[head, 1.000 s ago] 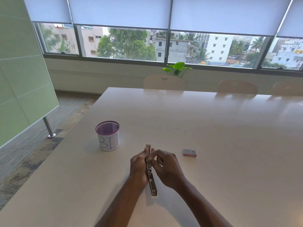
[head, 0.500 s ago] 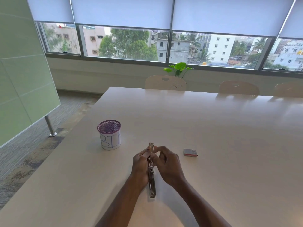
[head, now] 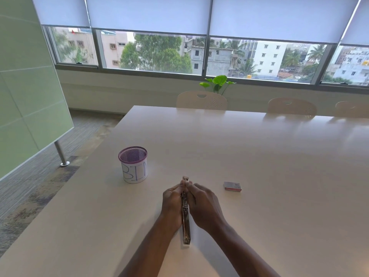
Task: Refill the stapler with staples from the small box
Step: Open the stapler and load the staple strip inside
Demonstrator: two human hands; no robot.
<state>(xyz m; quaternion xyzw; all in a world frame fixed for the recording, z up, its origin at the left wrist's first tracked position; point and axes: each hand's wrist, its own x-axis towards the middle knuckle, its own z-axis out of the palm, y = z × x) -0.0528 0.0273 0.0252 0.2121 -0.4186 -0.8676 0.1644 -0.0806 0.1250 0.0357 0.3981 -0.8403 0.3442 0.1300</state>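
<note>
Pinching the long metal stapler (head: pixel 185 220) between them on the worktop (head: pixel 259 156), the left hand (head: pixel 173 202) and right hand (head: pixel 203 204) are keeping their grip clamped on it, the small box (head: pixel 232 186) lying to the right, apart, a mesh cup (head: pixel 133 164) standing to the left.

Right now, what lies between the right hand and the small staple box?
Nothing: in the head view, only bare table separates the right hand from the small staple box.

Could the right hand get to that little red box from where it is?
Probably yes. The small box lies just beyond the right hand with bare table between them, but that hand is busy on the stapler.
</note>
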